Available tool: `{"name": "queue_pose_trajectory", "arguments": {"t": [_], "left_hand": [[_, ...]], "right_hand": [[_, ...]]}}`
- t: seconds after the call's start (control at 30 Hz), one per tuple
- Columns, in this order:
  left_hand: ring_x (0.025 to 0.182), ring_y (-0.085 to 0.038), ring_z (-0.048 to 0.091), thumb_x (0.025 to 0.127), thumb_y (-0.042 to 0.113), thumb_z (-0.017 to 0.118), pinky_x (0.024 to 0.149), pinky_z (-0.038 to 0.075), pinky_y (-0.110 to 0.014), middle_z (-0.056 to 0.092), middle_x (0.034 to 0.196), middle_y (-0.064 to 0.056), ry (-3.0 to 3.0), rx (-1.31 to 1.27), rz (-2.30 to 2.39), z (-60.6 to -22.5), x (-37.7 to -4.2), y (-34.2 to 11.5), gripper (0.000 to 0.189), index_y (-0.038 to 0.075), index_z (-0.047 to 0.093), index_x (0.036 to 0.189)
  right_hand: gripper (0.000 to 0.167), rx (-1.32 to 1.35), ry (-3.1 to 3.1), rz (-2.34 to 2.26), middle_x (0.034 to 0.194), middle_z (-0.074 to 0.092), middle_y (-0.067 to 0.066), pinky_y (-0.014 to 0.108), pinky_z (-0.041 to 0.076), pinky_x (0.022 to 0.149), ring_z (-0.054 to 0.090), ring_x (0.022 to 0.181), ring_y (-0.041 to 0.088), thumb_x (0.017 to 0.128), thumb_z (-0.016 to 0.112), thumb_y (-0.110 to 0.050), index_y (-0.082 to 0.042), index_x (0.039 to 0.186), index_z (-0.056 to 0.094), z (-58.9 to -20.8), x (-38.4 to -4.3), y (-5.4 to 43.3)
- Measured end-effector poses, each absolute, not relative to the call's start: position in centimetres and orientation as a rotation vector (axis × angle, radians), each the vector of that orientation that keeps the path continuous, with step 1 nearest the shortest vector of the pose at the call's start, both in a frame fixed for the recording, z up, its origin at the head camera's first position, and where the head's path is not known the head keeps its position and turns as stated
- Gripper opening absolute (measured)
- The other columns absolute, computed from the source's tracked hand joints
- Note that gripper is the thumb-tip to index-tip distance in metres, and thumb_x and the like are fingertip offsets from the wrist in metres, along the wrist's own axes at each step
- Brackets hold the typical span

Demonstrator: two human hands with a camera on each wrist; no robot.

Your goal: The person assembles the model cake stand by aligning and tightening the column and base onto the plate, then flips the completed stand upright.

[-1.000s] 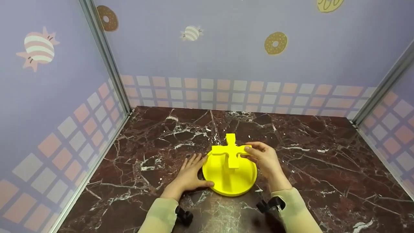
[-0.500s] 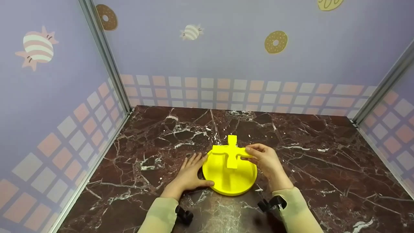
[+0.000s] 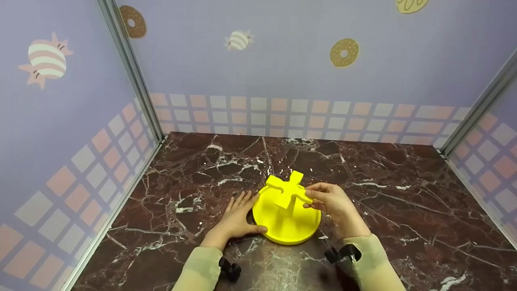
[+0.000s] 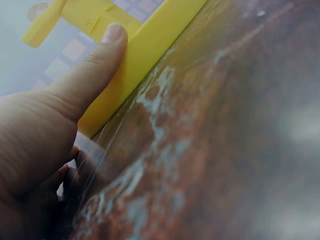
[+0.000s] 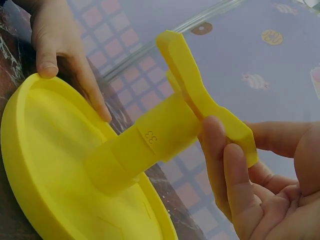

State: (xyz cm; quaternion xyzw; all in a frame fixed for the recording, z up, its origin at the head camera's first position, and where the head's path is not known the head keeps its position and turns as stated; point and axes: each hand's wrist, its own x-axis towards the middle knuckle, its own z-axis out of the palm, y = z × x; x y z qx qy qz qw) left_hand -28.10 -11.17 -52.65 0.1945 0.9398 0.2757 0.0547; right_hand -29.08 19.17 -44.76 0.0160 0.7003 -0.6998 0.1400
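Note:
A round yellow tray-like base (image 3: pixel 297 232) with a raised rim lies on the table. From its middle rises a thick stepped post (image 5: pixel 145 145), marked with what looks like "33" in the right wrist view. On top of the post sits a yellow cross-shaped handle (image 3: pixel 290 190). My right hand (image 3: pixel 334 204) pinches the cross's right arm between thumb and fingers. Against the base's left side rests my left hand (image 3: pixel 239 220), fingers spread and fairly straight, its thumb (image 4: pixel 95 67) pressing on the rim.
A dark red marbled tabletop (image 3: pixel 194 169) lies under everything. Patterned lilac walls (image 3: pixel 282 72) with metal corner posts (image 3: pixel 137 76) enclose the back and sides. Black camera mounts (image 3: pixel 230 270) are strapped at both wrists.
The cross-shaped handle has turned clockwise as seen from above, its right arm swinging toward the person with my right hand. The base and my left hand have stayed in place.

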Motion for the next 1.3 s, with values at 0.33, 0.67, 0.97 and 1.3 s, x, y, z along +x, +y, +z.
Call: {"name": "queue_pose_trajectory", "arguments": {"t": [0.33,0.67,0.97,1.3], "left_hand": [[0.161,-0.040,0.011,0.076,0.068,0.079,0.131,0.001,-0.062,0.017,0.172,-0.019,2.855,0.574,0.840,-52.6,-28.0,-11.2,0.116,0.017,0.025,0.165],[0.161,-0.040,0.010,0.077,0.068,0.079,0.131,0.001,-0.061,0.016,0.172,-0.019,2.843,0.580,0.870,-52.4,-27.9,-11.3,0.114,0.018,0.026,0.165],[0.161,-0.040,0.010,0.077,0.067,0.080,0.131,0.000,-0.062,0.016,0.172,-0.019,2.844,0.577,0.871,-52.4,-27.9,-11.3,0.114,0.018,0.026,0.165],[0.161,-0.040,0.010,0.077,0.067,0.079,0.131,0.000,-0.061,0.016,0.172,-0.020,2.839,0.584,0.866,-52.4,-27.9,-11.2,0.114,0.018,0.026,0.165]], "right_hand": [[0.006,-0.102,1.977,-1.941,0.085,0.069,0.001,0.020,0.063,0.067,0.075,0.069,0.013,0.097,0.068,-0.006,-0.001,0.100,0.070,-44.8,-28.9,19.6],[0.016,-0.166,1.966,-1.898,0.089,0.070,0.000,0.019,0.062,0.068,0.076,0.072,0.014,0.098,0.069,-0.009,0.003,0.108,0.069,-44.3,-28.7,19.8],[0.044,-0.021,2.243,-1.915,0.120,0.069,0.019,0.035,0.062,0.091,0.072,0.094,0.017,0.101,0.064,-0.014,0.010,0.137,0.055,-44.9,-29.5,20.2],[0.056,-0.441,2.241,-2.039,0.161,0.043,0.021,0.021,0.056,0.101,0.060,0.133,0.027,0.100,0.059,0.003,0.000,0.154,0.044,-47.4,-30.7,19.8]]}}
